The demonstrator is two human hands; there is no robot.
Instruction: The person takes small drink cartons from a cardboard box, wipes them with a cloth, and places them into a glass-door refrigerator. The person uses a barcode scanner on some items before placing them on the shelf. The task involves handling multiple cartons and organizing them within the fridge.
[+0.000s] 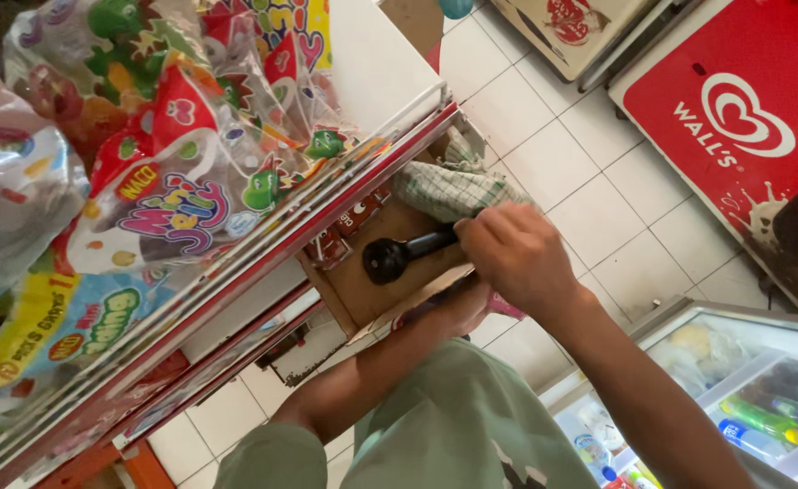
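Note:
My right hand (513,254) is closed around the handle of a black stamp-like tool (397,254), whose round end lies in an open brown drawer (363,294) under the counter. A checked green-white cloth (453,188) is bunched at the drawer's far end, touching my knuckles. My left hand (468,303) reaches beneath the drawer's front edge; its fingers are mostly hidden under the drawer and my right hand. Small dark sachets (349,228) lie along the drawer's back side.
Colourful clear bags of jelly sweets (182,154) pile on the white counter (376,63) with a red-trimmed edge. A red chest freezer (734,118) stands on the white tiled floor (589,190). A glass-topped cooler with bottles (752,398) is at lower right.

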